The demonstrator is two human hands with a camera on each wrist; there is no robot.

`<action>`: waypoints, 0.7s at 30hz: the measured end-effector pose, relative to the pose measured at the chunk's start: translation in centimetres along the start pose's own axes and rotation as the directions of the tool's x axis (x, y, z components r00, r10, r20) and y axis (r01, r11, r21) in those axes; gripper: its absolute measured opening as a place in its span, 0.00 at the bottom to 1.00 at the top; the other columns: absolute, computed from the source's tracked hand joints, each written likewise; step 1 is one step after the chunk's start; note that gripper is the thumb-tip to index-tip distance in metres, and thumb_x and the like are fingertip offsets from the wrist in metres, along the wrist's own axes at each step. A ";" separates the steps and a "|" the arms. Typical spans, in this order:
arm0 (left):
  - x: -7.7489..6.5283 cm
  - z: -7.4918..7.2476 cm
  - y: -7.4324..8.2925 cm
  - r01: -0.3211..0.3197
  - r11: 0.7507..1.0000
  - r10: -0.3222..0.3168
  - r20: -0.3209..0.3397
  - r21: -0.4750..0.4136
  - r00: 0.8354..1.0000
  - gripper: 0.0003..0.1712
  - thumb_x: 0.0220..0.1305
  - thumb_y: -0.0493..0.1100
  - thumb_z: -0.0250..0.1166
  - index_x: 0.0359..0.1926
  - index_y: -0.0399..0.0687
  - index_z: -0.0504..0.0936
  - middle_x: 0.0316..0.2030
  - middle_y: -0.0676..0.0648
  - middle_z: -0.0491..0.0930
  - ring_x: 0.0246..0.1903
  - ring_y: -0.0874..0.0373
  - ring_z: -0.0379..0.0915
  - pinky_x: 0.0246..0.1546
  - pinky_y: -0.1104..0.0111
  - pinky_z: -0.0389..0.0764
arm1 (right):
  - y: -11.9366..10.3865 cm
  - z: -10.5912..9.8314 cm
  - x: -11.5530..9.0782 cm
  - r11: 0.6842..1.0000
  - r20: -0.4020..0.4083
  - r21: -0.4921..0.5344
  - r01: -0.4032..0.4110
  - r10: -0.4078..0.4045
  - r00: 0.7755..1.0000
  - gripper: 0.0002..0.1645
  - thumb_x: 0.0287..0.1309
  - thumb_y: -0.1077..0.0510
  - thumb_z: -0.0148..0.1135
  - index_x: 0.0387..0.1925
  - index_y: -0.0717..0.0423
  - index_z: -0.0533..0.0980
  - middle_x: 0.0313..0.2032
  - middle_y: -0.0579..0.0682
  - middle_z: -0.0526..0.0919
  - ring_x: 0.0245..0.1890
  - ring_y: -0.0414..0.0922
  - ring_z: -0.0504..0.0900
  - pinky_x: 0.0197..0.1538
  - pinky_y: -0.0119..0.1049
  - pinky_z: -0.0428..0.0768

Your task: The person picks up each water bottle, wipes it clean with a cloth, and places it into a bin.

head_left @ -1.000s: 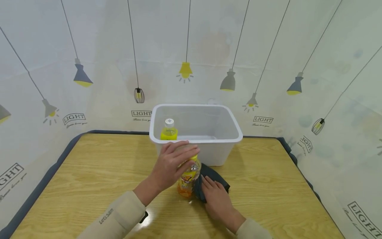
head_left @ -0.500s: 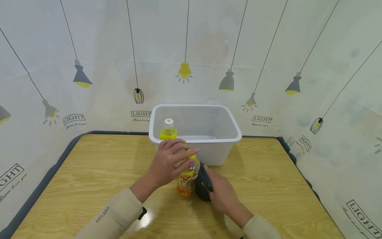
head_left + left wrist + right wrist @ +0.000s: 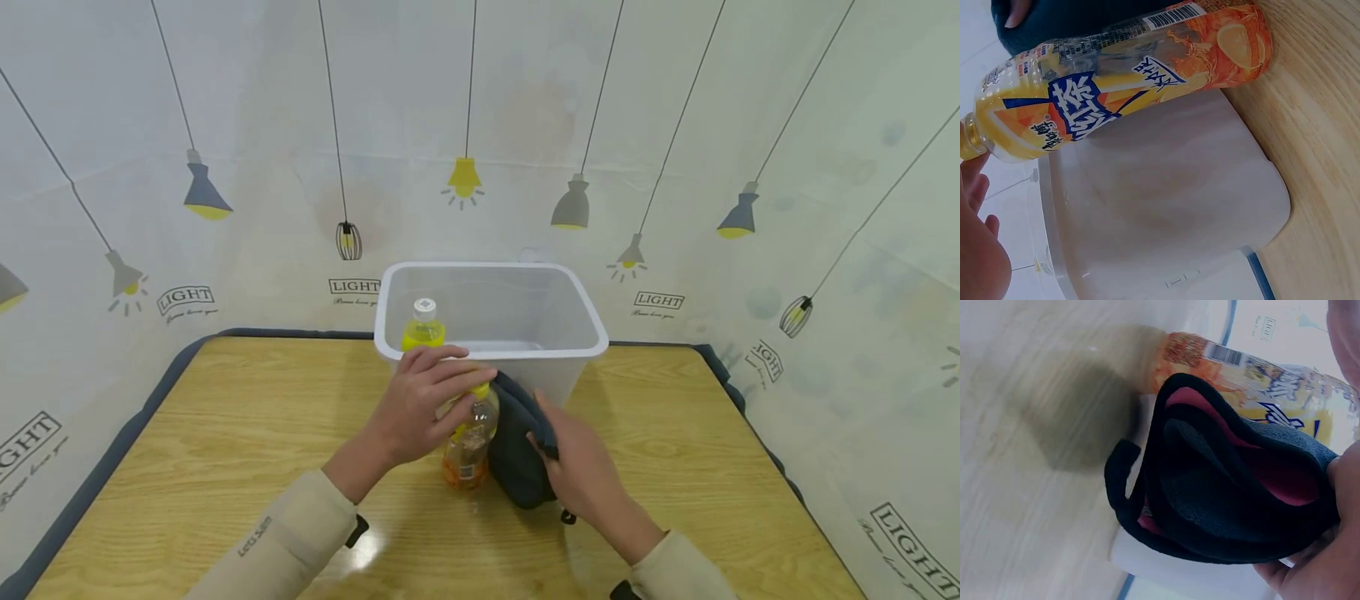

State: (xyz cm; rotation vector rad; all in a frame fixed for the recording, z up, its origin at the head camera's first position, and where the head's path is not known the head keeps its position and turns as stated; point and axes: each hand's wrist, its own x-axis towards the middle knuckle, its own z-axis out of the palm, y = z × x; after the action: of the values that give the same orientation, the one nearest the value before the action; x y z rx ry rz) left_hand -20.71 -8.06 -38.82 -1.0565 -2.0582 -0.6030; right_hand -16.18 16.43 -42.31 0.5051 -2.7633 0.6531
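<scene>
A clear plastic drink bottle (image 3: pixel 468 450) with a yellow cap and an orange and yellow label stands upright on the table. My left hand (image 3: pixel 423 404) holds it at the top, fingers and thumb about the cap (image 3: pixel 971 140). To its right, my right hand (image 3: pixel 588 467) grips a folded dark blue-grey cloth (image 3: pixel 521 454) against the bottle's side. Black edging, a hanging loop (image 3: pixel 1121 469) and pink inner faces show on the cloth in the right wrist view. The fingers behind the cloth are partly hidden.
Just behind the hands stands a white plastic bin (image 3: pixel 555 375). Inside its left end is a bottle of yellow liquid (image 3: pixel 423 333) with a white cap. The wooden table (image 3: pixel 225 467) is bounded by a wall covering printed with lamps.
My right hand has gone from lying flat on the cloth to gripping it and swinging it upright along the bottle. The bottle has turned, its barcode now facing the head camera.
</scene>
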 end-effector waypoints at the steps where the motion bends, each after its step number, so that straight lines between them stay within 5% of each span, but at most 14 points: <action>1: 0.0 0.0 0.0 0.004 1.000 -0.004 0.006 -0.005 1.000 0.19 0.64 0.47 0.63 0.56 0.57 0.82 0.52 0.53 0.84 0.60 0.53 0.72 0.60 0.59 0.68 | 0.0 -0.2 0.0 1.000 -0.005 -0.003 0.002 -0.002 1.000 0.35 0.66 0.55 0.60 0.71 0.57 0.62 0.66 0.56 0.73 0.61 0.56 0.77 0.59 0.51 0.77; 7: 0.1 -0.1 0.2 0.031 0.999 -0.031 0.018 -0.024 0.999 0.24 0.59 0.55 0.68 0.56 0.58 0.82 0.51 0.55 0.85 0.60 0.54 0.72 0.61 0.60 0.67 | -0.4 -1.3 0.0 1.000 -0.011 0.007 0.008 -0.008 1.000 0.34 0.67 0.54 0.58 0.72 0.54 0.62 0.66 0.55 0.73 0.61 0.56 0.77 0.60 0.52 0.76; 13: 0.2 0.0 0.5 0.008 1.000 -0.007 0.039 -0.028 0.999 0.24 0.64 0.53 0.64 0.60 0.54 0.80 0.53 0.56 0.83 0.61 0.54 0.72 0.59 0.58 0.67 | -0.7 -1.8 0.0 0.999 -0.035 0.016 0.041 -0.040 0.999 0.34 0.67 0.54 0.58 0.71 0.54 0.62 0.66 0.54 0.73 0.61 0.56 0.76 0.60 0.53 0.75; 21: 0.2 0.1 0.6 0.001 1.000 0.000 0.060 -0.016 0.998 0.27 0.59 0.50 0.68 0.61 0.56 0.78 0.53 0.56 0.83 0.62 0.55 0.70 0.59 0.59 0.66 | -2.1 -2.2 0.5 0.991 -0.107 0.039 0.127 -0.122 0.987 0.33 0.66 0.56 0.59 0.70 0.58 0.64 0.63 0.57 0.76 0.58 0.56 0.79 0.58 0.52 0.77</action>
State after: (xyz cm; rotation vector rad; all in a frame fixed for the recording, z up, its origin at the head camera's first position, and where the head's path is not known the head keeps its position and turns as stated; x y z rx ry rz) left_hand -20.33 -7.61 -38.69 -1.0952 -2.1084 -0.5954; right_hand -15.49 15.59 -39.42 0.6294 -2.6007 0.6939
